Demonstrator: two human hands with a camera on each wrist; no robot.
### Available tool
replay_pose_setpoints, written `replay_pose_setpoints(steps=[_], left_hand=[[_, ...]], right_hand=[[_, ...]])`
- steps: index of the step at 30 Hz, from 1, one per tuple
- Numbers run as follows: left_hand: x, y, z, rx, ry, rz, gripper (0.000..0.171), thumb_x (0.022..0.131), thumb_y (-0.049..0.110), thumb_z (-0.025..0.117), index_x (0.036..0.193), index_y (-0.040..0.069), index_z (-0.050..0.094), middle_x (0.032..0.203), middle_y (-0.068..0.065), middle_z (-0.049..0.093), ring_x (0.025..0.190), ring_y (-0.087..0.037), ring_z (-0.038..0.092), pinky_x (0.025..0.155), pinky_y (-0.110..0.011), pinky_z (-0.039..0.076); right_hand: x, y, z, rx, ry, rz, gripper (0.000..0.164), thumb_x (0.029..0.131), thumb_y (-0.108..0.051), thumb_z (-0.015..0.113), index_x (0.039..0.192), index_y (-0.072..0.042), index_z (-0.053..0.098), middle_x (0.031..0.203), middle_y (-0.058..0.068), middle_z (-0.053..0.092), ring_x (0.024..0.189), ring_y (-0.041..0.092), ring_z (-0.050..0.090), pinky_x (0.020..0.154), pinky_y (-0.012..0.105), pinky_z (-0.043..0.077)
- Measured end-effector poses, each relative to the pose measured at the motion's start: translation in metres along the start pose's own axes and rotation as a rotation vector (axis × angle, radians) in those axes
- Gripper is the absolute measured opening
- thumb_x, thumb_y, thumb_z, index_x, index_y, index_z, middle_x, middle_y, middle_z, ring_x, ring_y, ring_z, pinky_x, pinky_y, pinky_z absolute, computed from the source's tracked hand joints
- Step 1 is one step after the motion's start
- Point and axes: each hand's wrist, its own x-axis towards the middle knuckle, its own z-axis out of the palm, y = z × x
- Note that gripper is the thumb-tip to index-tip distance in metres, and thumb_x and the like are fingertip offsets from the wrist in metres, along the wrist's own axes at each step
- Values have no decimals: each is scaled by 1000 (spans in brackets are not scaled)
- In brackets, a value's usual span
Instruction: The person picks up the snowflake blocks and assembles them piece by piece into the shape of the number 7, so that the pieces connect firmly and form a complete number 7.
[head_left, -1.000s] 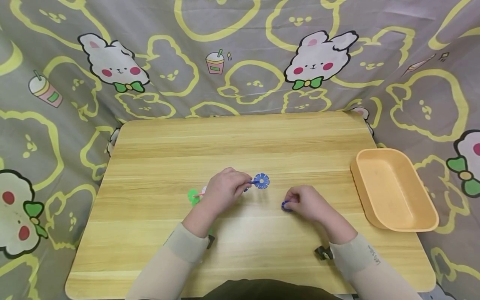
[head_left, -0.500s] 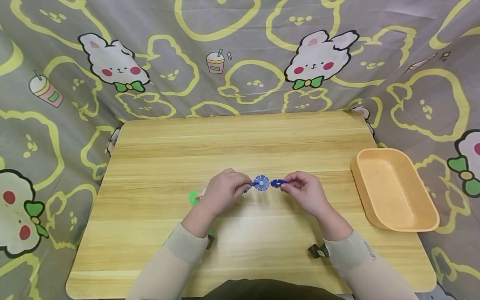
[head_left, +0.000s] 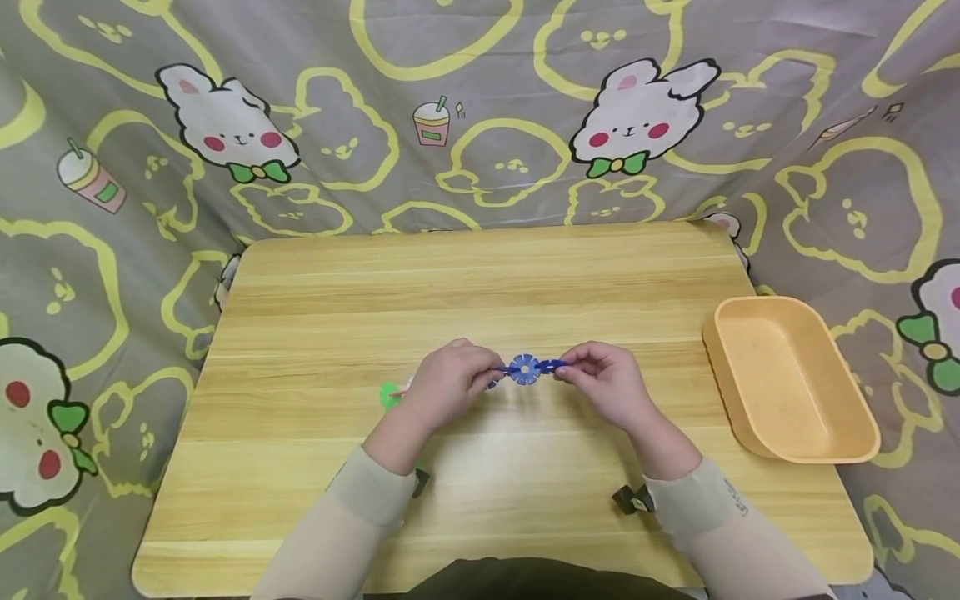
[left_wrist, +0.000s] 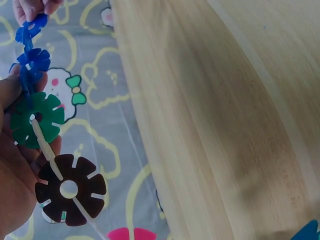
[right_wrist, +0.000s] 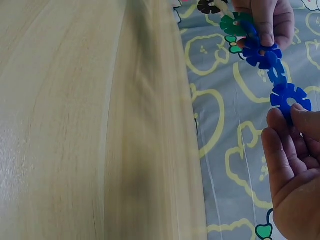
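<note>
My left hand (head_left: 448,379) grips a chain of slotted plastic snowflake discs, thumb and fingers at a blue disc (right_wrist: 257,57). Beyond it are a green disc (left_wrist: 50,115), a pale disc (left_wrist: 45,145) seen edge-on and a dark brown disc (left_wrist: 90,180). Part of a bright green disc (head_left: 388,395) shows left of that hand in the head view. A lighter blue disc (head_left: 517,375) sticks out to the right. My right hand (head_left: 611,379) pinches a dark blue disc (right_wrist: 281,96) between thumb and fingers, its edge meeting the lighter blue one.
An orange plastic bin (head_left: 832,358) stands at the right edge of the wooden table (head_left: 480,283). A patterned curtain (head_left: 495,92) hangs around the back and sides. A blue tip (left_wrist: 307,234) shows in the left wrist view's lower corner.
My right hand has come up and left with the dark blue disc, closing the gap to the chain's lighter blue disc. The left hand has stayed nearly still.
</note>
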Motion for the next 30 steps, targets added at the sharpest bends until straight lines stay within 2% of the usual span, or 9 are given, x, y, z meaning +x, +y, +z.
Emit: replay_pose_setpoints(steps=[6,12,22,30], left_hand=[[0,1,3,-18,-22,-34,9,101,16,74,107,14,80,107,1,79,100,-18,70,90,-35,58],[1,3,7,-56,-17,-63,7,100,19,76,100,13,77,101,1,78,94,-17,70,85,-36,58],[2,5,10,-88,94,-15,6,95,17,81,96,11,82,94,2,80,88,-18,71,79,-34,58],[5,8,12,-97,125,-29,5,94,14,82,94,9,81,92,-1,80,88,-19,71,80,-35,59]], right_hand=[[1,-3,3,-35,-11,2,10,89,18,73,97,13,70,95,27,73,83,8,75,75,27,63],[1,-4,5,-73,-33,-33,9,88,16,75,94,10,74,92,23,75,81,9,74,73,26,63],[0,-4,8,-119,-39,-136,12,86,17,77,89,5,77,88,25,74,76,15,72,68,23,61],[-3,-3,15,-74,3,-186,11,84,19,79,85,9,75,84,25,73,74,12,73,66,22,61]])
